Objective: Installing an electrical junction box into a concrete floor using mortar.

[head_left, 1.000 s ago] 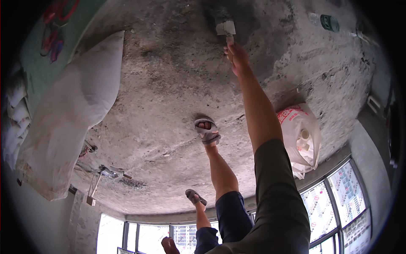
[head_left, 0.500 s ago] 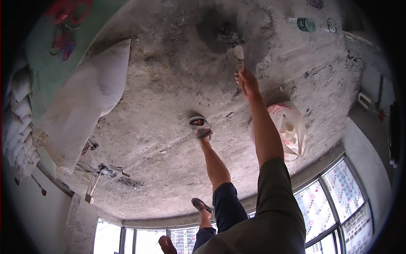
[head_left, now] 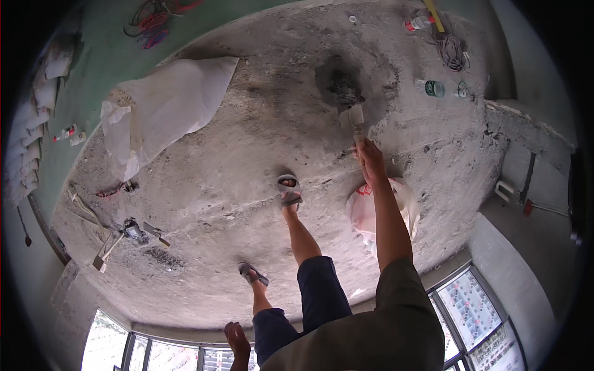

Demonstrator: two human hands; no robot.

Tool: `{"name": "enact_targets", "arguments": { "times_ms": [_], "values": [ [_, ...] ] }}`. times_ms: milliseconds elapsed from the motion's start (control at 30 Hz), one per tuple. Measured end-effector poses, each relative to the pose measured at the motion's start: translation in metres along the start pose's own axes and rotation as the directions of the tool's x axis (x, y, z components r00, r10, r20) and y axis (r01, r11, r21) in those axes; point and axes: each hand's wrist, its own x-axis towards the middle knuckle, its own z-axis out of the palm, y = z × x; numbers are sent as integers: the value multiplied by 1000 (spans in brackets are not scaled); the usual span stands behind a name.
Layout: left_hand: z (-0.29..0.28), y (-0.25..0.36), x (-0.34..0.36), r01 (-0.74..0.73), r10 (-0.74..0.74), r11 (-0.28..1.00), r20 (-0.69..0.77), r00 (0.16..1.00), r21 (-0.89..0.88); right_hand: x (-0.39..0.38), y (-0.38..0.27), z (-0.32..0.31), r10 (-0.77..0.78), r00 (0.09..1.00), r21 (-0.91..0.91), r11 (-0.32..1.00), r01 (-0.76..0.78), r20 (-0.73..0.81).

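My right hand (head_left: pixel 371 159) is wrapped round the handle of a putty knife (head_left: pixel 351 115). Its wide pale blade points away from me, at the near edge of a dark, damp-looking patch (head_left: pixel 341 83) on the rough concrete floor. Whether the blade touches the floor I cannot tell. Low in the picture my left hand (head_left: pixel 236 339) hangs beside my leg, holding nothing, its fingers loosely apart. A white plastic bag (head_left: pixel 365 213) with red print sits on the floor, partly hidden behind my right forearm.
A white woven sheet (head_left: pixel 167 105) lies at the left. A trowel (head_left: pixel 156 234) and a grey electrical box (head_left: pixel 132 230) with conduits lie near left. Far right are a green-labelled bottle (head_left: pixel 434 88), a red-capped bottle (head_left: pixel 419 23) and a cable coil (head_left: pixel 453 52). My sandalled foot (head_left: pixel 289 188) stands mid-floor.
The view has shifted, bringing the far-right coil and red-capped bottle into sight. My rear foot has come forward. The putty knife stays in my right hand, its blade turned slightly, near the dark patch.
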Motion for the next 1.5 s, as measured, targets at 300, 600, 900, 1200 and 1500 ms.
{"name": "enact_targets", "arguments": {
  "times_ms": [300, 600, 900, 1200, 1500],
  "values": [
    [16, -3, 15, 91, -126, 963, -123, 984, -253, -107, 3, 146, 84, 943, -254, 967, 1, 323],
    [19, -100, 105, -73, 2, 840, -132, 991, -538, -204, 109, 381, 333, 728, -473, 881, -15, 599],
    [19, -274, 273, -151, -247, 543, -329, 912, -826, -249, 337, 646, 443, 539, -559, 826, 65, 717],
    [7, -347, 350, -127, -538, 190, -212, 816, -973, -186, 503, 830, 504, 546, -699, 675, 235, 669],
    [-38, -399, 371, -82, -426, -740, 371, 825, -667, -144, 560, 934, 424, 587, -721, 480, 500, 690]
  ]
}}
